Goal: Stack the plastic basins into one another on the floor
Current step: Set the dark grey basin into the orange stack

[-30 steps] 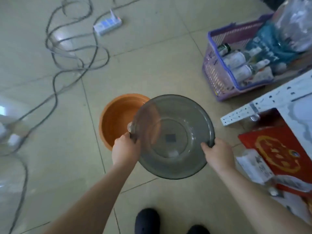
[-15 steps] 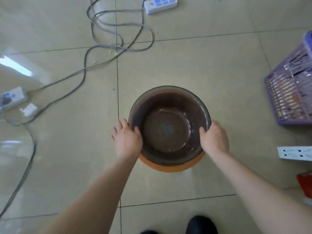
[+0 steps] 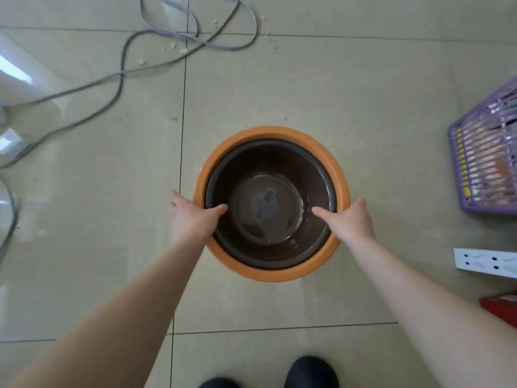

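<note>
A smoky grey see-through basin sits nested inside a wider orange basin on the tiled floor, with the orange rim showing all round it. My left hand lies over the left rims, thumb on the grey basin's inner wall and fingers spread outside. On the opposite side my right hand mirrors it, thumb inside and fingers stretched out past the orange rim. Neither hand is curled around a rim.
Grey cables loop across the floor at the upper left. A purple slatted basket stands at the right edge, with a white perforated strip and a red box below it. My dark shoes are at the bottom.
The grey basin was carried over the orange one and has gone down into it. My fingers have loosened from gripping its rim to lying spread.
</note>
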A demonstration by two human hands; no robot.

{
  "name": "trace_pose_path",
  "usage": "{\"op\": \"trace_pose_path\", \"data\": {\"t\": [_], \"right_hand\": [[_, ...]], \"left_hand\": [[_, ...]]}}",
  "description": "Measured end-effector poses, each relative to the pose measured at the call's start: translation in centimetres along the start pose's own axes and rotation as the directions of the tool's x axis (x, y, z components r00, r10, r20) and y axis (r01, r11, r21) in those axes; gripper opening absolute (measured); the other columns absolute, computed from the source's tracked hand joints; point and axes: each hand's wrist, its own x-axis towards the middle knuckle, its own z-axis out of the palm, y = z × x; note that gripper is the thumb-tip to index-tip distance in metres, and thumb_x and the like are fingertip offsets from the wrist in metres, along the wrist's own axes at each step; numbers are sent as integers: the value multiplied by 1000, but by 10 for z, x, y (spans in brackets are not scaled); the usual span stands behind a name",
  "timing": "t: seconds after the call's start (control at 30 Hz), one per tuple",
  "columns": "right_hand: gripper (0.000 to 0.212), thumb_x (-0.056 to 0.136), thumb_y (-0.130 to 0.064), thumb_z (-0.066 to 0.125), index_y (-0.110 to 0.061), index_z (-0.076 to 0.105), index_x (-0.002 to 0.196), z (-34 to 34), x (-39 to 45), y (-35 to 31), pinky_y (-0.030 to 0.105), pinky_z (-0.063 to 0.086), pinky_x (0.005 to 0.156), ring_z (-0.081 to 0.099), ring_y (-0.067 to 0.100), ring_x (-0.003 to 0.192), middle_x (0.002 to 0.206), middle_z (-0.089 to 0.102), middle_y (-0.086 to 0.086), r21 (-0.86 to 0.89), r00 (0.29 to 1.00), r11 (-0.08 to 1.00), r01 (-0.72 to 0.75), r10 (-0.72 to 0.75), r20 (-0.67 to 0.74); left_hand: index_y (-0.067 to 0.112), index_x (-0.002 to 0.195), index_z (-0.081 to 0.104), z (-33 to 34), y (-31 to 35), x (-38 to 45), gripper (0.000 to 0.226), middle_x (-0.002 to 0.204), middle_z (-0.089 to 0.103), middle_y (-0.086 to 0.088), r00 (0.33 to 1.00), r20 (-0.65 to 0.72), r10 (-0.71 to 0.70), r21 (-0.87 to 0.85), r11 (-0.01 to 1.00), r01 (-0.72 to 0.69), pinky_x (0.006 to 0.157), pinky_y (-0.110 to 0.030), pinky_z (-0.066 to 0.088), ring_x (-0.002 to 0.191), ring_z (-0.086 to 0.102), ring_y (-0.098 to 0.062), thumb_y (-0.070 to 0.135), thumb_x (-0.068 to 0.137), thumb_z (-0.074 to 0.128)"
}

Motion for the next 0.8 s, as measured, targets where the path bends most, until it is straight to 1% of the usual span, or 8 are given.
{"op": "trace_pose_path", "data": {"t": [0.07,0.13,0.23,0.3,0.37,0.53,0.7,0.8], "right_hand": [[90,60,-45,83,-4,46,131,-2,11,-3,43,49,96,59,35,113,129,59,16,117,982,982,-150,134,135],[74,56,-39,85,-5,60,117,2,19,-4,46,54,90,64,34,102,114,67,14,179,958,958,-224,182,222],[58,65,-27,82,0,62,113,11,26,-1,40,53,91,63,35,105,115,67,17,89,983,985,-149,138,121],[50,70,-26,79,2,64,109,12,26,2,35,50,86,63,35,104,113,67,18,46,995,995,-90,89,36],[46,70,-27,78,1,66,105,6,20,10,34,50,82,64,34,99,105,68,17,59,996,995,-80,78,33],[30,71,-26,77,-4,64,86,-54,-8,52,30,46,69,56,28,74,84,62,11,152,987,976,-158,157,19],[40,73,-30,75,-3,65,101,-148,-28,117,33,47,74,59,28,82,98,66,13,229,959,936,-268,282,-26],[35,70,-28,76,-2,68,93,-197,-37,155,34,51,76,61,29,79,93,69,15,251,949,926,-281,308,-75]], "left_hand": [[13,148,19,-7,9,7,100,146,40,-14,992,63,-106,-78,991,110,101,-49,45,129,47,-36,35,71,80],[10,135,39,-6,12,15,78,130,54,-14,986,115,-118,-82,988,128,93,-45,50,110,59,-34,33,72,79],[8,121,50,3,7,18,54,107,60,-12,988,138,-74,-29,996,79,80,-41,53,88,58,-28,28,77,74],[8,123,49,6,4,16,53,108,60,-14,990,129,-52,-16,998,54,79,-41,53,90,59,-30,27,79,72],[8,123,49,7,5,8,53,104,59,-13,993,115,-22,17,1000,20,79,-41,53,89,59,-31,27,79,71],[8,121,50,18,35,-40,51,105,61,-12,982,171,76,109,989,-95,78,-41,53,88,59,-29,28,78,71],[8,118,52,58,89,-124,52,109,63,-14,948,263,180,181,956,-232,83,-39,51,100,61,-35,30,74,72],[7,116,51,89,111,-169,51,101,60,-13,919,338,202,203,938,-281,76,-36,48,89,57,-31,30,76,72]]}}
